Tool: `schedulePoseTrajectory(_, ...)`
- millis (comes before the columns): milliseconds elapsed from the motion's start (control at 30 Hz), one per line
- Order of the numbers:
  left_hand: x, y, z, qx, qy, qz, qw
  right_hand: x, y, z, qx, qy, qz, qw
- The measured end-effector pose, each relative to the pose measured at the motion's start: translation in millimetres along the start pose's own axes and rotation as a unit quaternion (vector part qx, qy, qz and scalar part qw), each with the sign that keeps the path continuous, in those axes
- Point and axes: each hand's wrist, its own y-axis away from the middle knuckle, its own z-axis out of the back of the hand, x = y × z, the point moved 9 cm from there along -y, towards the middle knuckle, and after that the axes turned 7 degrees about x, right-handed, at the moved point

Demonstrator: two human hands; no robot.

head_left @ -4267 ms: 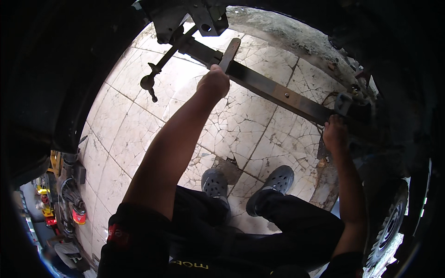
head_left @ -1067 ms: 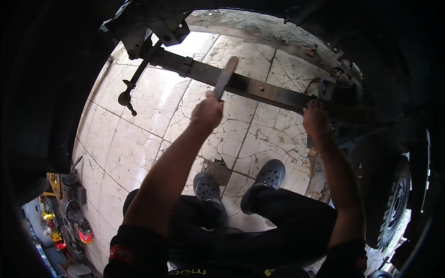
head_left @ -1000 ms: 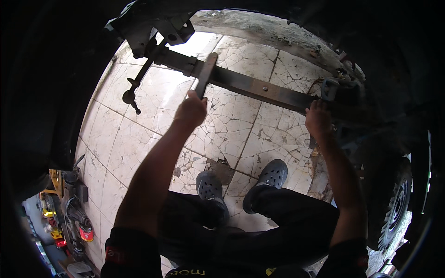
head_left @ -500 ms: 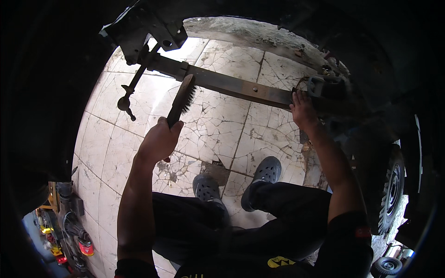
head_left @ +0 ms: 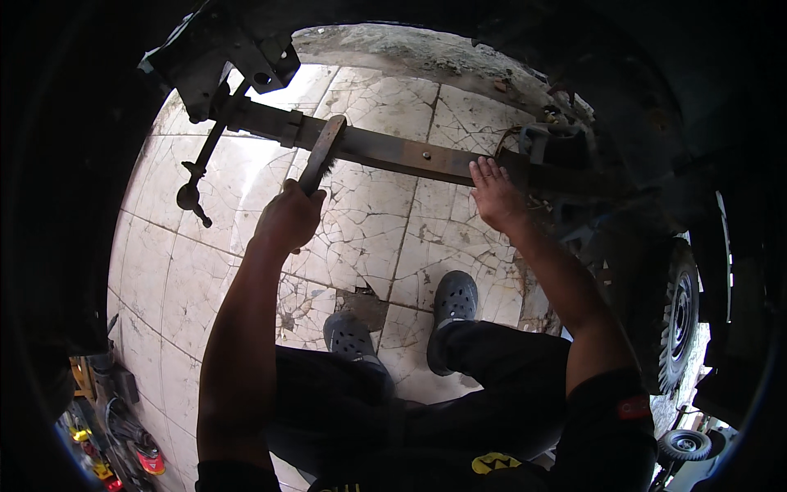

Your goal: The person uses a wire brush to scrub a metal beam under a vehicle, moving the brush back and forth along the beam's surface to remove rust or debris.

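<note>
My left hand point(head_left: 291, 215) is closed round the handle of a long bristle brush point(head_left: 326, 146), probably a wire brush. The brush's wooden head lies across a long dark leaf spring point(head_left: 373, 149), bristles turned to the right and partly hidden. The spring runs from upper left to the right, with a small bolt on a rusty brown patch near its middle. To the right of that patch, my right hand point(head_left: 497, 195) is open, its fingers laid on the spring's near edge, holding nothing.
A metal bracket point(head_left: 262, 70) and a rod with a ball-like joint point(head_left: 190, 193) sit at the upper left. Below is a cracked tile floor point(head_left: 377, 221), with my clogs point(head_left: 456, 297) on it. A tyre point(head_left: 679, 316) stands at the right. A red can point(head_left: 150, 461) is at the lower left.
The brush has moved further onto the leaf spring. My right hand has slid left along the spring, nearer the bolt. The whole view has shifted slightly.
</note>
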Motion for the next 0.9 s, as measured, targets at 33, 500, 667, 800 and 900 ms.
schedulePoseTrajectory(33,0,-3,-1,-0.002,-0.001,0.004,1.0,-3,-4,2,-0.003,-0.018,0.02,1.0)
schedulePoseTrajectory(500,-5,7,13,0.011,-0.009,0.023,1.0,-14,-23,0,-0.014,-0.043,-0.097,0.994)
schedulePoseTrajectory(667,-6,3,19,0.015,-0.032,0.036,0.999,15,-23,-1,-0.101,-0.073,0.078,0.989)
schedulePoseTrajectory(800,8,-6,12,0.014,-0.074,0.043,0.996,-33,-32,-6,0.047,-0.042,-0.19,0.98)
schedulePoseTrajectory(900,4,-14,5,0.034,-0.085,0.048,0.995,19,-36,-21,-0.012,-0.077,-0.091,0.993)
